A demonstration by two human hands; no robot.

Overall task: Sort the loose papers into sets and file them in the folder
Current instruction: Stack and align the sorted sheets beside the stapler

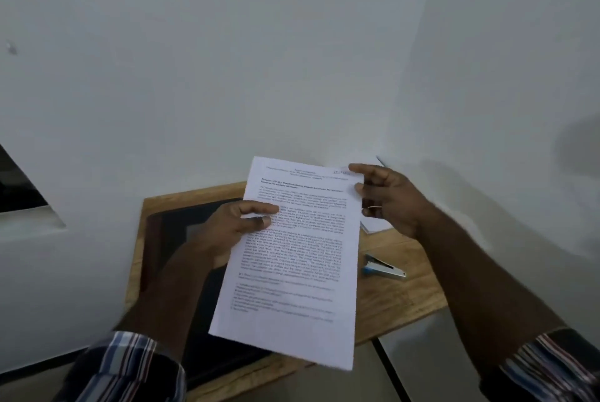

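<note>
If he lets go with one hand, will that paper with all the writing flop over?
Probably. The printed paper looks thin, so its lower corner, hanging beyond the left hand, would likely droop. It seems light, so the right hand pinching its top corner hardly strains.

I can see lots of printed words on the paper (pixel 292 255), but they are too blurry for me to read. Near its top right corner there is a bigger mark that may be numbers, but I cannot make it out. I see no other writing
</note>
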